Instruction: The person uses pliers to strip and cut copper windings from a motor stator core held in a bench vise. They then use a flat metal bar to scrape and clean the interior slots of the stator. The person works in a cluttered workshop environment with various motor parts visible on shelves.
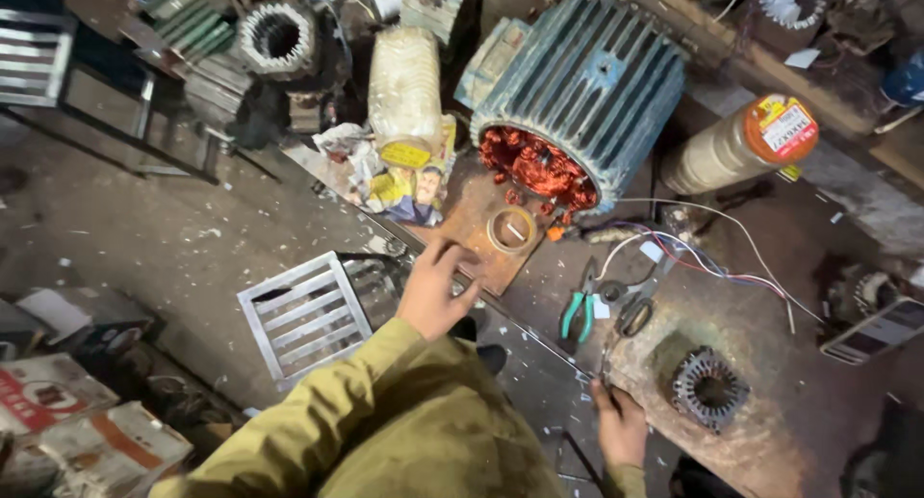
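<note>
**Inspector:** Nearest the lens is your olive-green sleeve (385, 421), running up to your left hand (435, 288). That hand rests on the near edge of the rusty plate (472, 224) on the counter (770, 363), fingers spread and loosely curled, its grip apart and closed on nothing.

**Operator:** And what lies about it?

**Inspector:** A roll of tape (511, 229) sits on the same plate, just beyond your fingertips, not touching them. Behind it stands the large blue-green finned motor housing (587, 84), open end toward you, copper windings (534, 166) showing.

**Operator:** My other hand?

**Inspector:** Your right hand (619, 423) is low at the counter's near edge, its grip together on a thin metal tool (604, 368) that points upward. What kind of tool it is, I cannot tell. The small stator (709, 387) lies on the counter just to the right of that hand, apart from it.

**Operator:** Anything between the hands?

**Inspector:** Green-handled pliers (580, 310) and dark scissors (630, 306), side by side on the counter, with loose coloured wires (703, 262) trailing off to the right. A cylinder with an orange cap (741, 142) lies further back. A white metal grille (306, 313) stands on the floor, left of your left arm.
</note>
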